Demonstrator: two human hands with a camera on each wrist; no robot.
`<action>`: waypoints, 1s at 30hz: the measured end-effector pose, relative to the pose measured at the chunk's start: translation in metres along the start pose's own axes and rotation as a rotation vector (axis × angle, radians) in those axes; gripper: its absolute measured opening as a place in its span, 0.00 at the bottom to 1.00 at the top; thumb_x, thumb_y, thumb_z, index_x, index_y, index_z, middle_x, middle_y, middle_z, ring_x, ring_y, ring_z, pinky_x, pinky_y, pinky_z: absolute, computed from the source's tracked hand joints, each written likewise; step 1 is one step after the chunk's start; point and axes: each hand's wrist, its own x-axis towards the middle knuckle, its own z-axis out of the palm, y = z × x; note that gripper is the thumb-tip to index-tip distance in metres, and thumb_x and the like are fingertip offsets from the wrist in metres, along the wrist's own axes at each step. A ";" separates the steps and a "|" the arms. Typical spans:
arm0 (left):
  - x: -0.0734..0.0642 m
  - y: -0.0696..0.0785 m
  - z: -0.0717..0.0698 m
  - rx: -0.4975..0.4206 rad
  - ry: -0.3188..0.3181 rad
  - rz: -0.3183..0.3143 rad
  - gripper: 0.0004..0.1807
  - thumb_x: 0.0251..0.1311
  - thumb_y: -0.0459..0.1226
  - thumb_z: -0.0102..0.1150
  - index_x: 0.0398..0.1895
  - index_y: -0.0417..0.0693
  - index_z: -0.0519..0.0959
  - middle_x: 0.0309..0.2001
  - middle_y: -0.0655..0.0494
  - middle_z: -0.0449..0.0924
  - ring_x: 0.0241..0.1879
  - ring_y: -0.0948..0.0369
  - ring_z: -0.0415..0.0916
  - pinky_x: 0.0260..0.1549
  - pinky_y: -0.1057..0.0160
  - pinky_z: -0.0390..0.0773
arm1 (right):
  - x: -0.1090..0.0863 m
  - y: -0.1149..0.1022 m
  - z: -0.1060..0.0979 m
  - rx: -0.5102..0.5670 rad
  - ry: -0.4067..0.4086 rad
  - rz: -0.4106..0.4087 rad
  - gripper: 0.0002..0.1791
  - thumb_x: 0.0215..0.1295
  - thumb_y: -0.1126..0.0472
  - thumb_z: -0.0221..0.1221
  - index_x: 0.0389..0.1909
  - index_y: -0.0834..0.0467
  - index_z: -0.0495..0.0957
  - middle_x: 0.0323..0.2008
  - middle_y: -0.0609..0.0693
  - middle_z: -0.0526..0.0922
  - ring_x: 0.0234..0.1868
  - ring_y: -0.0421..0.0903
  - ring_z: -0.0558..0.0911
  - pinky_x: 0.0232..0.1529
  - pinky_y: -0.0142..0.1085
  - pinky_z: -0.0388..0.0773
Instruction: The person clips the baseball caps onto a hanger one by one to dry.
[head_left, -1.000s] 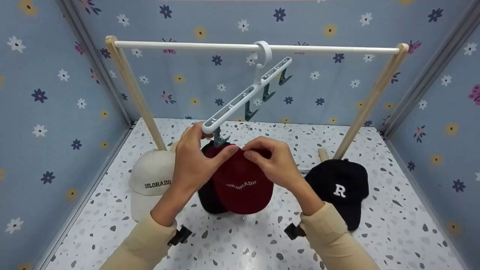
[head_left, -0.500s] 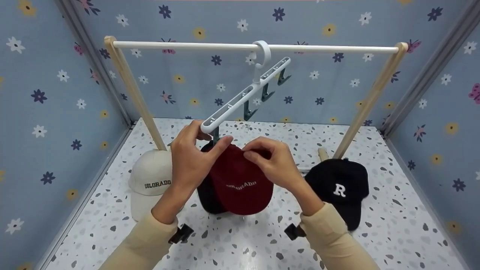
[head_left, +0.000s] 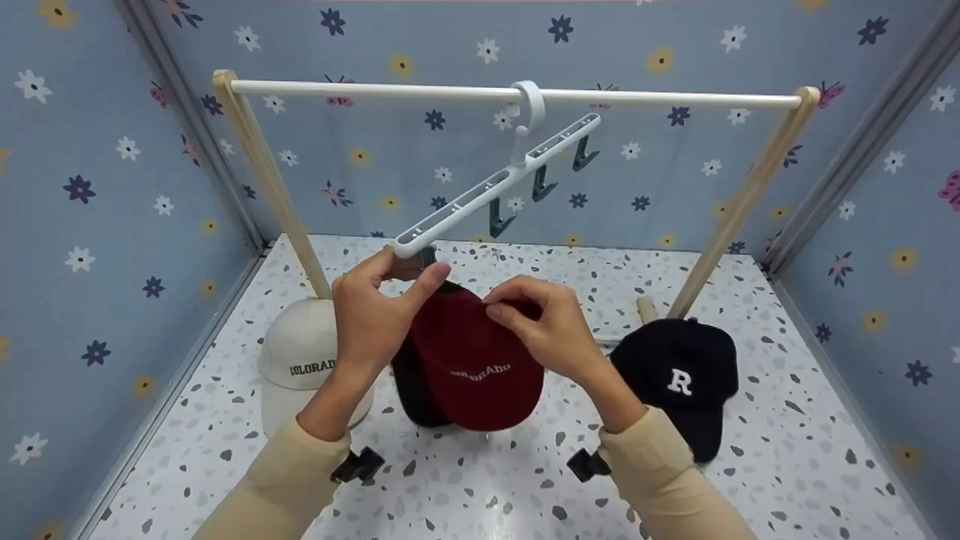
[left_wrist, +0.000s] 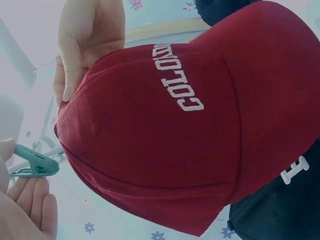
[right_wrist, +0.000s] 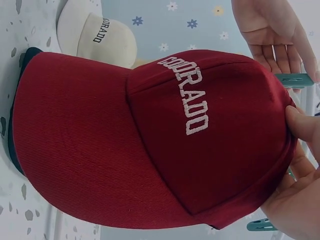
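My right hand pinches a dark red cap at the top of its crown, so the cap hangs brim down with white COLORADO lettering facing me. Just left of it, my left hand pinches a green clip between thumb and fingers. That clip is at the near end of a white hanger, hooked on a rail. In the left wrist view the clip sits apart from the cap's crown. Behind the red cap, a black cap is mostly hidden.
A cream COLORADO cap lies on the speckled floor at left, a black cap with a white R at right. Overhead runs the white rail between wooden posts. Several more clips hang along the hanger. Floral walls enclose the space.
My left hand has shifted left, its thumb leaving the red cap's top for the clip. The hanger has turned slightly, near end left and far end right. My right hand holds its place.
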 end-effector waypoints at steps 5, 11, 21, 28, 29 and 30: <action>0.002 -0.004 -0.002 -0.074 0.007 -0.022 0.11 0.63 0.48 0.77 0.39 0.52 0.91 0.33 0.62 0.90 0.39 0.65 0.86 0.48 0.60 0.79 | 0.000 0.000 0.002 0.011 -0.004 -0.005 0.04 0.72 0.66 0.68 0.43 0.57 0.89 0.40 0.49 0.90 0.40 0.46 0.87 0.41 0.35 0.84; 0.004 -0.009 -0.004 -0.129 -0.006 -0.092 0.11 0.65 0.44 0.75 0.45 0.51 0.92 0.38 0.59 0.92 0.42 0.64 0.87 0.49 0.63 0.80 | 0.001 0.000 0.004 0.022 -0.013 -0.016 0.04 0.72 0.66 0.68 0.44 0.57 0.89 0.40 0.48 0.90 0.40 0.46 0.87 0.41 0.35 0.85; 0.006 -0.013 -0.005 -0.199 -0.045 -0.179 0.13 0.68 0.45 0.72 0.48 0.49 0.91 0.43 0.56 0.92 0.45 0.60 0.86 0.45 0.65 0.80 | 0.002 0.000 0.006 0.057 -0.017 -0.033 0.04 0.73 0.66 0.67 0.44 0.58 0.89 0.41 0.49 0.89 0.39 0.46 0.86 0.40 0.35 0.84; 0.009 -0.015 -0.001 -0.252 -0.038 -0.201 0.12 0.71 0.45 0.69 0.48 0.48 0.92 0.42 0.54 0.93 0.46 0.59 0.88 0.52 0.64 0.84 | 0.004 0.002 0.007 0.063 -0.016 -0.045 0.05 0.73 0.67 0.66 0.44 0.59 0.89 0.41 0.50 0.89 0.40 0.47 0.87 0.41 0.35 0.85; 0.009 -0.015 -0.001 -0.253 -0.034 -0.199 0.12 0.72 0.45 0.68 0.48 0.48 0.92 0.41 0.54 0.92 0.46 0.59 0.88 0.52 0.63 0.84 | 0.004 0.002 0.007 0.063 -0.015 -0.047 0.05 0.73 0.67 0.66 0.44 0.59 0.89 0.41 0.50 0.90 0.40 0.47 0.87 0.41 0.36 0.85; 0.009 -0.016 0.000 -0.254 -0.030 -0.195 0.12 0.72 0.44 0.68 0.47 0.47 0.92 0.41 0.54 0.92 0.46 0.59 0.88 0.52 0.63 0.84 | 0.005 0.003 0.007 0.061 -0.013 -0.047 0.04 0.73 0.67 0.66 0.44 0.59 0.89 0.41 0.50 0.90 0.40 0.47 0.87 0.41 0.35 0.85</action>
